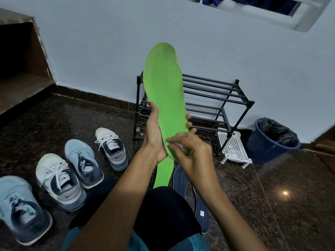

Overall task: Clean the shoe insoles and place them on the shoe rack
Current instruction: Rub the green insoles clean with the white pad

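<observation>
Left hand point(154, 134): grips green insole point(165, 91) upright, near heel
Right hand point(190, 153): curled against heel end, grip unclear
Floor: dark insole point(181, 178); shoe rack point(251, 103) behind

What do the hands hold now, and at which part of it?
The left hand grips the green insole by its two long edges, near the heel. The right hand touches the heel end; whether it holds anything cannot be told.

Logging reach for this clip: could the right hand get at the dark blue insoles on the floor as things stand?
Probably yes. The dark blue insoles lie on the floor just below the right hand, nothing on them; it must only leave the green insole first.
</observation>
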Tool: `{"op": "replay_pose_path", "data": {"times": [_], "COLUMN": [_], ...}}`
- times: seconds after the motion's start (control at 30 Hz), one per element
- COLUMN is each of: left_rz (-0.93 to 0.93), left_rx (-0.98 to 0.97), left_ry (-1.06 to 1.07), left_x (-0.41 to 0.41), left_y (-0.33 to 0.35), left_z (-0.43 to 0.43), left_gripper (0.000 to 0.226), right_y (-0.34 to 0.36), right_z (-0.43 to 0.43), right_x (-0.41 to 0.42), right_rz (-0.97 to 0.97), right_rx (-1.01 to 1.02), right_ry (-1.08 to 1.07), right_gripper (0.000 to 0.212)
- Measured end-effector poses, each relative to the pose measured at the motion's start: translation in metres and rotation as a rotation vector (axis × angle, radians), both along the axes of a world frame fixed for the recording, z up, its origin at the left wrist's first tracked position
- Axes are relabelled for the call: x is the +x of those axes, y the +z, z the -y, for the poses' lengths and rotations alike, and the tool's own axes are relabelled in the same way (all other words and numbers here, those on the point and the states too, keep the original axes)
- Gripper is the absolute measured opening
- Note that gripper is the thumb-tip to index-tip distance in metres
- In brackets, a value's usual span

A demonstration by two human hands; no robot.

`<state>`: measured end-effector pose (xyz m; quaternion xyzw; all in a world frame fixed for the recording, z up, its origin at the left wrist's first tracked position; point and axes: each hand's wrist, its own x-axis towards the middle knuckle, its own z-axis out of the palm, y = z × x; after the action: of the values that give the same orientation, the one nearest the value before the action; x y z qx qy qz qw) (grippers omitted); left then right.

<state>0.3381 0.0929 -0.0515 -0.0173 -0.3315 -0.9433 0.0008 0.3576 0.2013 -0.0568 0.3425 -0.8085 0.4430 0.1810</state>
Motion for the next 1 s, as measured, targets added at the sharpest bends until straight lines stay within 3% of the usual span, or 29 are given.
{"op": "replay_pose_path", "data": {"times": [0.33, 0.67, 1.0], "left_rz": [0.062, 0.019, 0.001], "left_rx": [-0.092, 0.011, -0.023], "left_ry": [0.034, -0.015, 0.002], "left_x": [0.0, 0.0, 0.002], "left_y": [0.001, 0.003, 0.003], "left_z": [-0.001, 0.003, 0.002], "left_gripper": [0.081, 0.086, 0.084], "right_y": [0.012, -0.004, 0.001], "right_z": [0.015, -0.002, 0.001], "right_x": [-0.017, 0.008, -0.005], "right_rz": [-0.023, 0.072, 0.038], "right_rx": [-0.031, -0.014, -0.016], "right_ry": [-0.057, 0.054, -0.029], "right_gripper": [0.012, 0.014, 0.014]}}
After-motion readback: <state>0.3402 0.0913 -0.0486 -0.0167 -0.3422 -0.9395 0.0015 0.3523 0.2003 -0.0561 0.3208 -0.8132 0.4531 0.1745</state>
